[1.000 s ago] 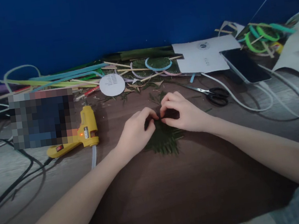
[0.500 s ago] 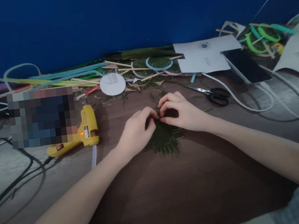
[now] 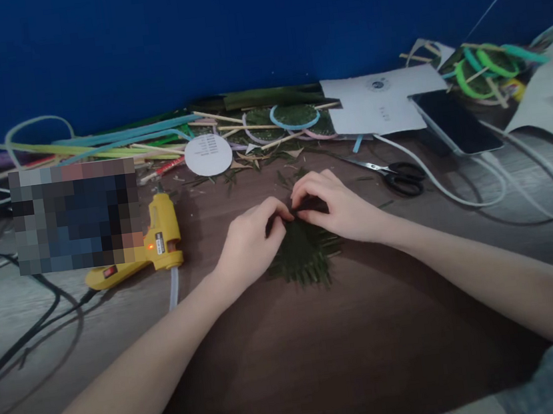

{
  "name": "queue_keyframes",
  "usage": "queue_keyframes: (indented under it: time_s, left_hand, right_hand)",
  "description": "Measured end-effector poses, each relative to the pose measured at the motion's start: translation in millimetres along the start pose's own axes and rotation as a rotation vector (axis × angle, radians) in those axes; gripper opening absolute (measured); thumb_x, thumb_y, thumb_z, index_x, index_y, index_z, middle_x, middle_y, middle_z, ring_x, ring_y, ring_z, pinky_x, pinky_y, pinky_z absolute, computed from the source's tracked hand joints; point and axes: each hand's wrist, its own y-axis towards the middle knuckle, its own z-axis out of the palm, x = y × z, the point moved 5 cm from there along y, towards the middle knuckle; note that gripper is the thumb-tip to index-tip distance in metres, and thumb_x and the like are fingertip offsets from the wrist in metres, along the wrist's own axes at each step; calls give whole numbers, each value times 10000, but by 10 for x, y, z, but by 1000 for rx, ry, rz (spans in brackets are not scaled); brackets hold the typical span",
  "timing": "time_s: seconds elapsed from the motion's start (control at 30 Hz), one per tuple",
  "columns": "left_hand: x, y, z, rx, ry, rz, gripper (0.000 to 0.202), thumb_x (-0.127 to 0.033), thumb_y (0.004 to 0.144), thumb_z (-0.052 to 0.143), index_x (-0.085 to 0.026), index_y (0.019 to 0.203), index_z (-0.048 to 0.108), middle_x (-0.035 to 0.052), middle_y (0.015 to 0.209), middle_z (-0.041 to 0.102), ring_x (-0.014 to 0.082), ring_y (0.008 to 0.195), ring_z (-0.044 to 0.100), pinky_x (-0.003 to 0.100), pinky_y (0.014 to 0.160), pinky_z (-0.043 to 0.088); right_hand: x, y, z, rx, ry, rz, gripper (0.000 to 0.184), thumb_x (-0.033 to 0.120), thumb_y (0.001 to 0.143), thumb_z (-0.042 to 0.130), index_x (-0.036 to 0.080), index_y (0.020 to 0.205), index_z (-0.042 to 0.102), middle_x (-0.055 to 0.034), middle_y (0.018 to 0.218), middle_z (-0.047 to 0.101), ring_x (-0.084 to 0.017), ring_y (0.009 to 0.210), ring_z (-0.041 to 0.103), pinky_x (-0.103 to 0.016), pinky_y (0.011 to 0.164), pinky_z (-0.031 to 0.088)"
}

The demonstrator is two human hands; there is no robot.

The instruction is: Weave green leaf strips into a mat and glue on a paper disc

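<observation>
Dk brown table (image 3: 294,352): glue gun (image 3: 164,227) toward L edge, lamp (image 3: 151,247) lit, so prob. hot; burn risk if L hand (image 3: 248,244) swings wide. L + R hand (image 3: 340,209) bent in pinch shape; too dark to tell what's between digits. Green fringed piece (image 3: 303,257) under hands, midway btwn near/far edges; thin strands (image 3: 322,272) may split if tugged unevenly.

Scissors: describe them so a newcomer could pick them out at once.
Over the brown table, find the person's right hand. Beyond and right of it lie the scissors: silver blades and black looped handles, unlike the thin white cable nearby.
</observation>
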Motion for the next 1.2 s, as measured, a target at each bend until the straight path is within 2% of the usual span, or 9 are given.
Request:
queue_keyframes:
  time_s: [0.2, 0.4, 0.53, 0.6, 0.73, 0.87, 1.2]
  left_hand:
    - [-3, -7, 10, 15, 9, 31, 189, -92, 787, 414, -201, 830, 564, -12, 811, 646, 135, 759, 601, 257, 717, 438]
    - [-25, -20, 26, 29, 84, 98, 189, -106, 787, 424, -207, 840, 575, -6, 785, 621, 151, 758, 580, 272, 707, 436]
    - [-29, -23, 30, 37, 100, 102, 202, -86, 770, 423, -200, 830, 579, -2, 804, 630, 150, 771, 578, 269, 720, 430]
    - [-30, -22, 32, 42, 91, 105, 201, -83, 767, 422, -199, 827, 575, -3, 828, 641, 150, 780, 577, 268, 728, 428]
    - [-33, -21, 33, 46, 88, 102, 196, -89, 774, 413, -197, 821, 569, -2, 837, 647, 151, 781, 575, 270, 728, 423]
    - [-42, -20, 29, 46, 105, 111, 204, -92, 777, 409, -198, 835, 573, 3, 814, 643, 156, 766, 573, 274, 715, 420]
    - [-70, -13, 47, 58, 136, 146, 182, -98, 782, 407, -201, 804, 554, 4, 811, 644, 166, 784, 570, 285, 729, 426]
  right_hand:
    - [6, 12, 6, -19, -20, 50, 77, 143, 745, 533, 197, 795, 513, -52, 939, 567, -212, 905, 443, -363, 806, 346]
    - [-3, 14, -15, -27, 29, 40, 79, 139, 741, 529, 200, 788, 510, -44, 899, 563, -199, 882, 449, -349, 791, 357]
    - [-45, 9, -118, -104, 89, 68, 39, 155, 753, 517, 191, 760, 505, -29, 832, 534, -162, 799, 473, -299, 716, 368]
    - [-66, 11, -181, -128, 45, 93, 75, 186, 772, 506, 187, 698, 493, -25, 774, 519, -159, 765, 468, -299, 700, 359]
    - [-115, 23, -217, -14, -135, 164, 230, 296, 789, 517, 189, 596, 451, -16, 654, 488, -167, 707, 441, -307, 650, 327]
    - [-138, 27, -192, 105, -199, 149, 209, 300, 745, 565, 190, 597, 468, -9, 623, 477, -164, 689, 446, -291, 619, 321]
    - [-151, 48, -237, 140, -98, 184, 218, 352, 731, 596, 181, 608, 541, 10, 584, 488, -113, 564, 431, -265, 543, 306]
